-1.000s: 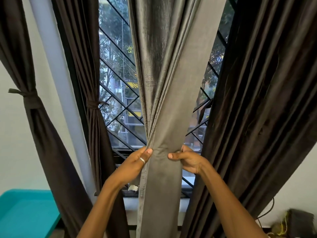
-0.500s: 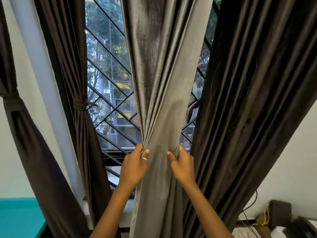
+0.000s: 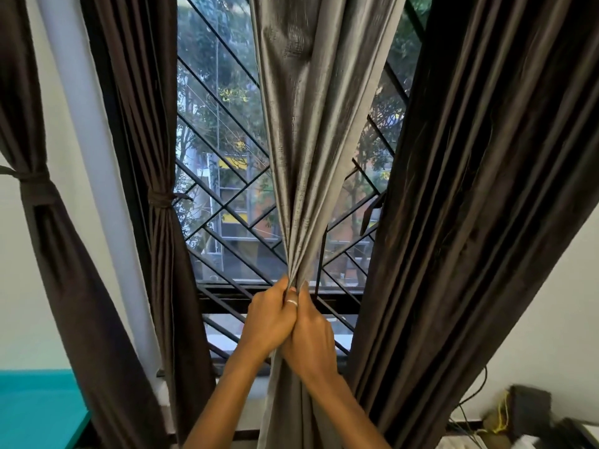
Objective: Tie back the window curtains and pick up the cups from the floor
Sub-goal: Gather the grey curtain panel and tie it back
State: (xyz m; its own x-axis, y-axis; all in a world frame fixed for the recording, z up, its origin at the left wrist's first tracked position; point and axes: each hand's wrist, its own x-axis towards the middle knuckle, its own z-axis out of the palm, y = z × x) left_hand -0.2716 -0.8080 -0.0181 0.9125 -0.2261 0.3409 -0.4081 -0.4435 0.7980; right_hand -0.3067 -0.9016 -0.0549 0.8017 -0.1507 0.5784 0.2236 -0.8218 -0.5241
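Both hands bunch the grey curtain (image 3: 311, 157) at the window.
Left hand (image 3: 269, 322) and right hand (image 3: 311, 338) clench it together; loosening either could spill the gathered folds.

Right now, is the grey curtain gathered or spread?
Gathered: left hand and right hand grip the grey curtain into one narrow bunch.

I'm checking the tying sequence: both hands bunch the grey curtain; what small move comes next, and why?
Probably free the right hand to fetch a tie while the left hand holds the grip: the grey curtain is gathered but unbound, unlike the tied brown curtain.
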